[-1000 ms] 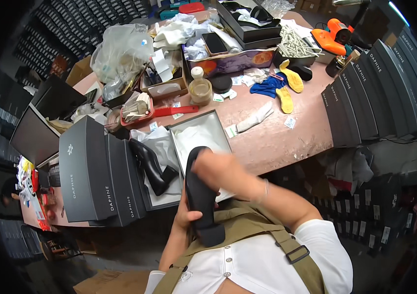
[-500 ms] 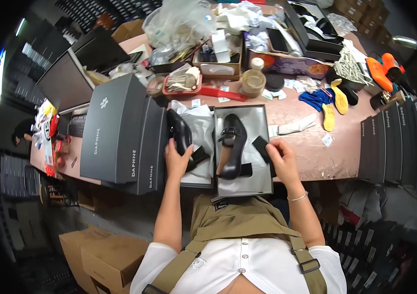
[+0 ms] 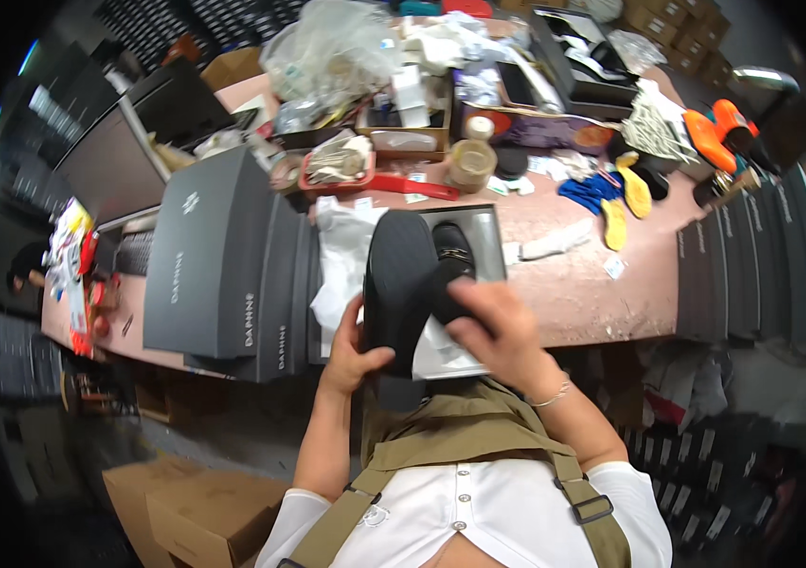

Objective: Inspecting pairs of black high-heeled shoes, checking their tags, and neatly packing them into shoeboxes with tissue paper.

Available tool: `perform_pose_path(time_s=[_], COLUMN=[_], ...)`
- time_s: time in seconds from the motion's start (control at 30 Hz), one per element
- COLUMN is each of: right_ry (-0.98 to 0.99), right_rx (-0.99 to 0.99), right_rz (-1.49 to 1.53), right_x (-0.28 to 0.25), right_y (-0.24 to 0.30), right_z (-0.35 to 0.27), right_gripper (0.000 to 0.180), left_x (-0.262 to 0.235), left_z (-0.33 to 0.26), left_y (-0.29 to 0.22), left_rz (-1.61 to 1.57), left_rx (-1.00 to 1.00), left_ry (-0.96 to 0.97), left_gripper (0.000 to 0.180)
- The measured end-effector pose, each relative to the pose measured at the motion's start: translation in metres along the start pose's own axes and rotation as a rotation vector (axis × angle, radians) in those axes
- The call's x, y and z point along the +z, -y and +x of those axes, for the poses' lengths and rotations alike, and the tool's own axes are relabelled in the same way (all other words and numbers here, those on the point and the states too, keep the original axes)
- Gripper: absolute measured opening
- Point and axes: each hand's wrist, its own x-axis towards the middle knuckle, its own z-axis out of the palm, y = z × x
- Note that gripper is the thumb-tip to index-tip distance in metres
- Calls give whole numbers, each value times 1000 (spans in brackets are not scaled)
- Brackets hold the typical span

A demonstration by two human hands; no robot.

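Observation:
My left hand [image 3: 350, 358] grips a black shoe [image 3: 395, 279] by its side, raised above the bench and turned so that its dark sole faces me. Close beside the sole, my right hand [image 3: 505, 339] pinches a small flat black piece [image 3: 447, 292]; motion blurs its fingers, and whether the piece touches the shoe I cannot tell. Behind them a second black shoe [image 3: 452, 244] with a buckle strap lies in an open grey shoebox [image 3: 500, 244], largely covered by the raised shoe and my right hand. White tissue paper [image 3: 335, 260] spreads left of the raised shoe.
Closed grey shoeboxes [image 3: 199, 260] stand to the left, with more boxes [image 3: 753, 270] lined up on the right. Along the back are a jar [image 3: 471, 166], a red tray [image 3: 337, 170], yellow insoles [image 3: 614, 222] and a plastic bag [image 3: 332, 57]. A cardboard carton [image 3: 204, 511] sits below left.
My left hand has lifted the shoe from the tissue paper, moved it rightward and turned its sole up. My right hand has brought the black piece leftward to the shoe.

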Motion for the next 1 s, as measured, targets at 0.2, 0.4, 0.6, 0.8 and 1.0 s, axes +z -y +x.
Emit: perform_pose_path(time_s=[0.2, 0.4, 0.6, 0.8, 1.0], right_ry=[-55, -160, 300, 381, 275], right_rx=[155, 301, 488, 726, 947], right_rz=[-135, -328, -105, 7, 231], right_x=[12, -15, -11, 41, 51], right_y=[-53, -164, -106, -100, -113], right_z=[38, 21, -7, -71, -73], right_gripper=[11, 32, 60, 74, 72], left_x=[41, 54, 2, -72, -58], left_z=[-17, -4, 15, 28, 30], left_y=[6, -37, -18, 64, 65], left_rz=[74, 865, 866, 595, 188], left_rx=[-160, 72, 23, 74, 135], left_ry=[134, -155, -273, -615, -871], left_gripper=[84, 70, 61, 59, 51])
